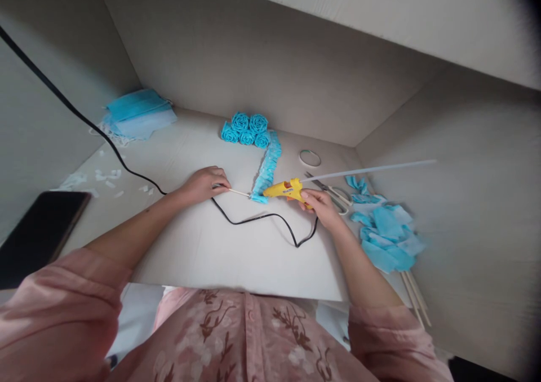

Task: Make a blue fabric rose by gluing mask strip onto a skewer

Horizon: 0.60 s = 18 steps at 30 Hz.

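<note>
My left hand (206,183) pinches one end of a thin wooden stick (239,192). The stick's other end meets the lower end of a gathered blue fabric strip (267,167), which runs back across the table. In my right hand (318,203) is a yellow glue gun (284,189), its nozzle at the strip's lower end, touching or nearly so. A long translucent glue stick (367,170) sticks out of the gun's back. Several rolled blue fabric roses (246,129) sit in a cluster near the strip's far end.
Scissors (333,193) and a roll of tape (310,158) lie right of the gun. Blue scraps (386,230) and wooden sticks (416,297) are at the right. Face masks (139,111), white scraps (107,176) and a phone (40,232) are at the left. A black cord (249,220) crosses the table.
</note>
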Available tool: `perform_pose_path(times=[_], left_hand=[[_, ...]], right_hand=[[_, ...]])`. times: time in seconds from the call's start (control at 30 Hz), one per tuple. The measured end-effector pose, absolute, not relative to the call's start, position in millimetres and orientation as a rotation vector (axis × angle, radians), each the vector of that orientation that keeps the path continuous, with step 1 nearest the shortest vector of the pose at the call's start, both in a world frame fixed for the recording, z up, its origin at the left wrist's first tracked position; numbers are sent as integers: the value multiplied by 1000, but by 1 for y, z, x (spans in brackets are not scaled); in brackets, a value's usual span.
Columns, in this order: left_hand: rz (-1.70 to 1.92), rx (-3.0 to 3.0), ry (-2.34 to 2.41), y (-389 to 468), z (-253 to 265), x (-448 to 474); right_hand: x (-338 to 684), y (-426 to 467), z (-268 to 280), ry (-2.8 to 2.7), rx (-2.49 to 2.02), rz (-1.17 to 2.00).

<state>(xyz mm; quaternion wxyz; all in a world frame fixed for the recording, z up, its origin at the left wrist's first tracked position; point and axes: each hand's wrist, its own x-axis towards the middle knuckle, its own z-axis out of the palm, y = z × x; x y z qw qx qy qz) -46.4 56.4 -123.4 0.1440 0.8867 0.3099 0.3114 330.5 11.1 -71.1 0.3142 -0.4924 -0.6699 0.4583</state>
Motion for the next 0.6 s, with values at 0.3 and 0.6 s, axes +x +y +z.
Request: perform_pose_path(times=[0.3,0.6], left_hand=[[900,2569,880,58,-124,-47],[886,2546,903,58,-125,-47]], right_hand=[[329,11,-70,-1764,-1312,1206],[328,10,-68,-1776,-1314,1198]])
